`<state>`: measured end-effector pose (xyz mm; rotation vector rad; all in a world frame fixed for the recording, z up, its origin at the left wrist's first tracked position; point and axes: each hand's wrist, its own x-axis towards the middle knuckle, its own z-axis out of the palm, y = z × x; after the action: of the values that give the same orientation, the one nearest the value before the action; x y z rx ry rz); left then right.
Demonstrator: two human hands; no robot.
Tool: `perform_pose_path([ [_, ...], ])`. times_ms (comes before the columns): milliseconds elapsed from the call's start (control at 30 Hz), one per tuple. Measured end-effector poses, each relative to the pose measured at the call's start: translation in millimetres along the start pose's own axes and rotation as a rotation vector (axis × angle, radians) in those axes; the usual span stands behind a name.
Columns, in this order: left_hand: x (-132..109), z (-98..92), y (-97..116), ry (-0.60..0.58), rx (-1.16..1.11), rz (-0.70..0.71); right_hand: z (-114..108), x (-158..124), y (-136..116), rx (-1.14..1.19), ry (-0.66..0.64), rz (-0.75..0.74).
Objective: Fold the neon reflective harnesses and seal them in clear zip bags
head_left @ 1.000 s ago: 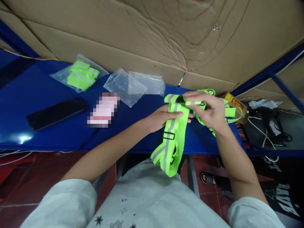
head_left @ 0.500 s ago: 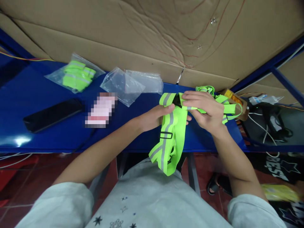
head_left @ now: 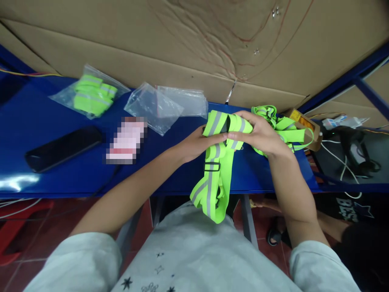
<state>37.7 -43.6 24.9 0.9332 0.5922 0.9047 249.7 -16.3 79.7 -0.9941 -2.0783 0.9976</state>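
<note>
Both of my hands grip a neon-yellow reflective strap (head_left: 209, 184) with grey stripes, partly folded into a wide bundle at its top. My left hand (head_left: 199, 144) is closed on the left side of the fold, thumb across the front. On the right side, my right hand (head_left: 258, 132) pinches the fold, thumb in front and fingers behind. Loops of the strap dangle below over the table's front edge, with a black slide buckle (head_left: 212, 166) on them. More neon straps (head_left: 287, 132) lie in a tangle just beyond my right hand.
On the blue table (head_left: 170, 162) lie a bagged neon strap (head_left: 92, 97), clear plastic bags (head_left: 154, 107), a black case (head_left: 63, 148) and a pixelated flat item (head_left: 127, 140). A small open carton (head_left: 304, 125) stands at right. Part of another person (head_left: 331, 225) shows at lower right.
My right hand has turned so its thumb lies in front, and the strap's top now shows a wider fold between both hands. Another person's limb has come into view at lower right.
</note>
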Motion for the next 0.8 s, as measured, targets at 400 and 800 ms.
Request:
perform_pose_path([
  [400, 1, 3.0, -14, 0.038, -0.139, -0.142, 7, 13, -8, -0.374, 0.440, -0.321],
  [800, 10, -18.4, -16, -0.039, -0.221, -0.178, -2, -2, 31, -0.304, -0.219, -0.316],
])
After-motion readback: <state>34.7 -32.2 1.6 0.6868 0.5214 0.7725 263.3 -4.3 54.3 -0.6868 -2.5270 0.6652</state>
